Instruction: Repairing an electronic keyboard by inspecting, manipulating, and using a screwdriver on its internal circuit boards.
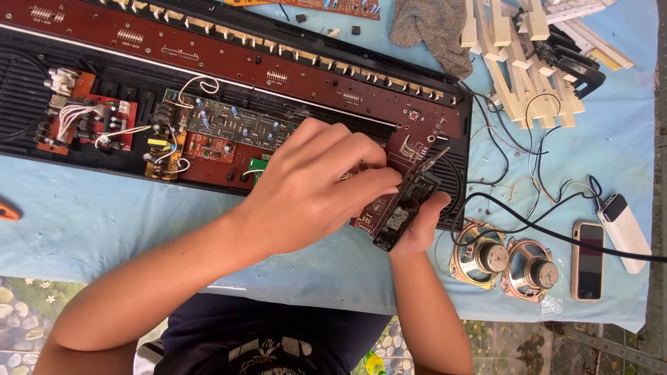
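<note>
Blue cloth (104,215) covers the table, and an opened keyboard case (28,104) lies across its far half with brown circuit boards bared. At the far left edge an orange tool tip (7,210) pokes into view. Inside the case, toward the left, sit a small red board (90,121) with white wires and a green board (229,123) crowded with parts.

Near the middle, the left hand (313,187) reaches across with its fingers curled together, the fingertips pressed down onto a small circuit board (399,208) that sticks out over the front edge of the case. The right hand (424,226) cups that board from below, thumb up along its right side, fingers mostly hidden. A thin metal tool (434,160) points out from between the hands; which hand grips it I cannot tell.

Further right, black wires (528,146) trail over the cloth to two round speakers (511,264) lying side by side. Beyond them lie a phone (589,260) and a white power bank (624,232). At the far top right, a grey rag (431,28) sits beside a heap of loose cream keys (528,62).
</note>
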